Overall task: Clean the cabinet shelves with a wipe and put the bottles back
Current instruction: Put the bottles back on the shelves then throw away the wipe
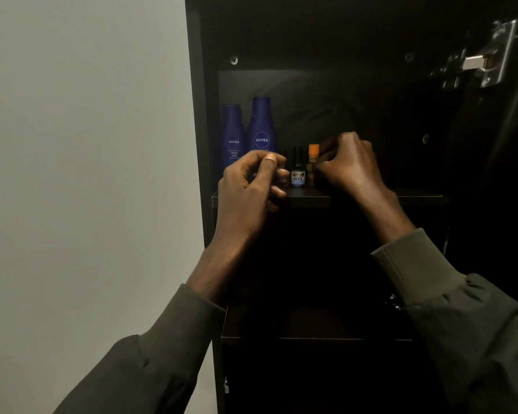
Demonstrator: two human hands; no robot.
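Sleeves: olive cuffs are being seen nearest, both forearms raised to the upper shelf.
Right hand: fingers are curled beside the orange-capped bottle; whether it is being pinched cannot be told.
Left hand: fingers are bent around a small dark bottle, seemingly being held.
Bottles: two blue Nivea bottles are standing at the back left; a small Nive-labelled bottle is standing between the hands.
Progress: restocking is judged under way; no wipe is being seen.
Remaining: the lower shelf is too dark to judge.
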